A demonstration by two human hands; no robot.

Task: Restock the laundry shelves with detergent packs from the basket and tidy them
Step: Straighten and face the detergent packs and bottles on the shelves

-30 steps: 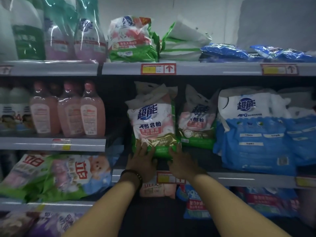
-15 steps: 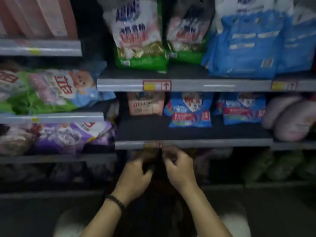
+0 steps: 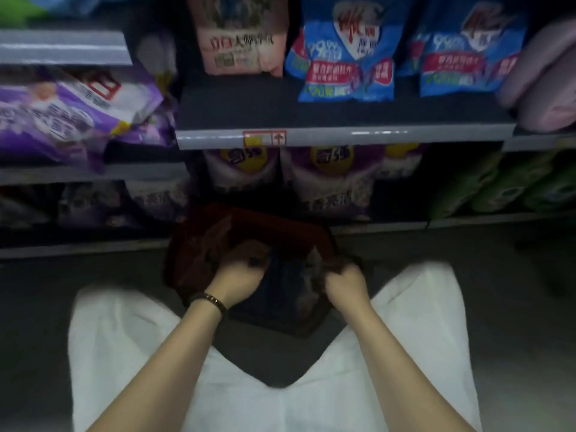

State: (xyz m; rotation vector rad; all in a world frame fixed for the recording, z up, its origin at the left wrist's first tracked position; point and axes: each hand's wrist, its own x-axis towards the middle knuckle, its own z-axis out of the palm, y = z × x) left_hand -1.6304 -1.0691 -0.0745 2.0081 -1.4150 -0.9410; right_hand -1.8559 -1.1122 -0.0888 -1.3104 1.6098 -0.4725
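Observation:
A dark red basket stands on the floor below the shelves, between my knees. Both my hands reach into it. My left hand, with a bracelet at the wrist, curls over the left edge of a dark blue detergent pack lying in the basket. My right hand curls round the pack's right edge. The inside of the basket is dark and blurred, so other contents are hard to make out. Above, a shelf holds blue packs and a pink pack.
Purple packs lie on the left shelf, and more purple packs stand on the bottom shelf behind the basket. Green packs fill the bottom right. Pink rolls sit at the far right. My white-clad knees flank the grey floor.
My view has dropped from the middle shelves to the floor. Both hands left the green and white pack on the shelf and went down into the basket, where they now hold a dark pack.

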